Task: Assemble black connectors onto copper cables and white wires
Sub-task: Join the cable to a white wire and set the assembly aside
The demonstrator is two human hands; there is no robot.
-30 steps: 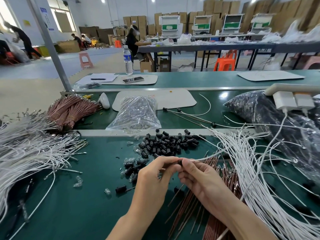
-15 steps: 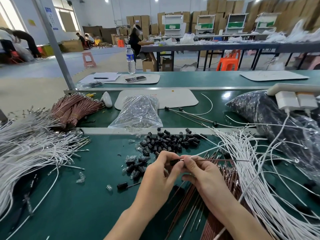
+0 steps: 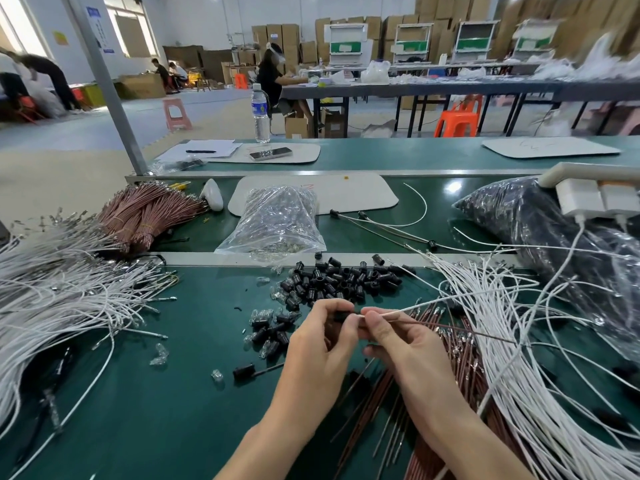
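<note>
In the centre of the frame we are gripping a black connector [image 3: 341, 315] in our left hand [image 3: 320, 344], while our right hand [image 3: 401, 341] is pinching a white wire [image 3: 415, 306] and a copper cable [image 3: 467, 332]. Since a moment ago the wire's tip is reaching the connector's mouth, so insertion is probably beginning.

Two hands [image 3: 318, 351] [image 3: 405, 351] — one bottle [image 3: 260, 112], one phone [image 3: 270, 153].
</note>
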